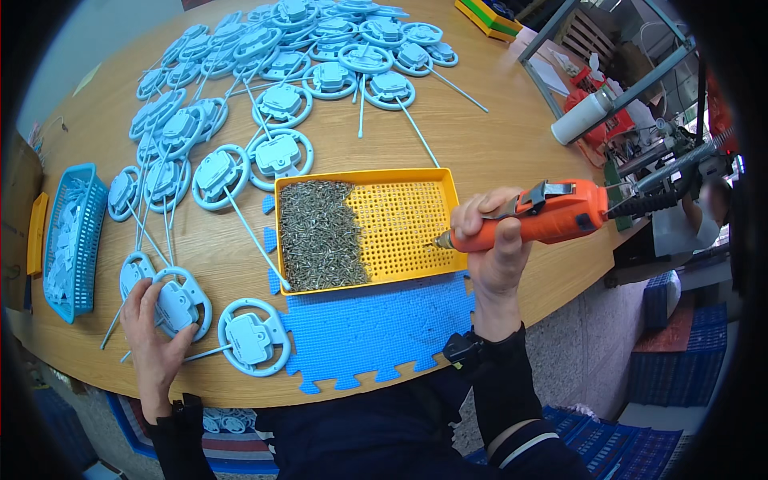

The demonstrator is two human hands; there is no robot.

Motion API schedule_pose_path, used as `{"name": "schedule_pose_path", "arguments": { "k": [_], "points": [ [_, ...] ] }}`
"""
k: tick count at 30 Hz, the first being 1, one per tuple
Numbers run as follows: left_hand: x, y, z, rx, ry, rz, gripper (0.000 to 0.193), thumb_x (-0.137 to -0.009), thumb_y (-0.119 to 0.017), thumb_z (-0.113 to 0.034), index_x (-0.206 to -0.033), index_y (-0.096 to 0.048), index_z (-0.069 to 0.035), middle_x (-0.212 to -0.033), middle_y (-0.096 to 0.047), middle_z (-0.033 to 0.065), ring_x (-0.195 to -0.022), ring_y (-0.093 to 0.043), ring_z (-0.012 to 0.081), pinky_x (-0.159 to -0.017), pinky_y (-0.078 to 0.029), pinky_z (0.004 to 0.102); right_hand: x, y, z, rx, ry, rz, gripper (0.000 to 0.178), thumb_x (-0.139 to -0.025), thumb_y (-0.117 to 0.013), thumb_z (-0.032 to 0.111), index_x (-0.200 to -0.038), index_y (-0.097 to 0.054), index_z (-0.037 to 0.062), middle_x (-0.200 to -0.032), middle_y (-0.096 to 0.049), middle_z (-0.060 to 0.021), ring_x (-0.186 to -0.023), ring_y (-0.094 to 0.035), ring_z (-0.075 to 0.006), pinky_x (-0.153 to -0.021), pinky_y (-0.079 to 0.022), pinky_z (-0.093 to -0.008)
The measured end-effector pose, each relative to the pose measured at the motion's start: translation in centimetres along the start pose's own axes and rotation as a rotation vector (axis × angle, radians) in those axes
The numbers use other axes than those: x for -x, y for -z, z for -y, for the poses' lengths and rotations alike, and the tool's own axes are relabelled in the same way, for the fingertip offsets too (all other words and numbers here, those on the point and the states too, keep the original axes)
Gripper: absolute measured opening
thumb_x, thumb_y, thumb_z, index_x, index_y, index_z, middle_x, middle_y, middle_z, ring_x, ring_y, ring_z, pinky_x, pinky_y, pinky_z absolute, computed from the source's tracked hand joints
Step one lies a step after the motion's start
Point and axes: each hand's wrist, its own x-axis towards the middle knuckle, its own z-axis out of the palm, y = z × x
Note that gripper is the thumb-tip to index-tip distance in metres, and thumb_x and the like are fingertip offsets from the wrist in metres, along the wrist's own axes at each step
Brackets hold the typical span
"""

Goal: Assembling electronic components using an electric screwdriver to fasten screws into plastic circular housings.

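Note:
My right hand point(496, 240) is wrapped round an orange electric screwdriver point(552, 214), whose bit end points left over the right side of a yellow perforated tray point(408, 224). A heap of small metal screws point(320, 232) fills the tray's left half. At the lower left, my left hand point(156, 336) grips a light-blue toy steering wheel point(178, 306) between thumb and fingers, close to the table. Part of another wheel point(136, 272) shows just behind those fingers. One more wheel point(250, 338) lies flat to the right, its thin stem toward my left hand.
Many similar wheels point(280, 104) with stems lie piled across the far left table. A blue foam mat point(376, 328) lies partly under the tray. A blue basket point(76, 240) of light-blue pieces stands at the left edge. A metal frame point(616, 88) and a hose are at the right.

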Motion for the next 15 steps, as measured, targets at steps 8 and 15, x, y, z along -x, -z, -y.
{"name": "schedule_pose_path", "arguments": {
  "k": [8,15],
  "points": [
    [1.5,-0.6,0.6,0.037,-0.076,0.062,0.067,-0.063,-0.078,-0.026,-0.121,-0.053,-0.001,-0.123,-0.052,0.0205,-0.115,-0.046,0.0375,-0.1,-0.035,0.0444,0.4,0.2,-0.4,-0.104,-0.031,0.032,0.04,-0.084,-0.066,0.046,-0.09,-0.049,0.0105,-0.069,-0.049,-0.0008,-0.061,-0.048,-0.0122,-0.055,-0.041,-0.0272],
    [-0.4,-1.1,7.4,-0.151,0.0,-0.257,0.062,-0.068,-0.076,-0.022,-0.122,-0.053,-0.001,-0.119,-0.053,0.0186,-0.108,-0.05,0.0362,-0.093,-0.041,0.043,1.1,1.6,-0.3,-0.112,-0.035,-0.026,0.042,-0.083,-0.067,0.046,-0.092,-0.049,0.0093,-0.07,-0.049,-0.0017,-0.062,-0.049,-0.0136,-0.06,-0.041,-0.0282]
  ]
}}
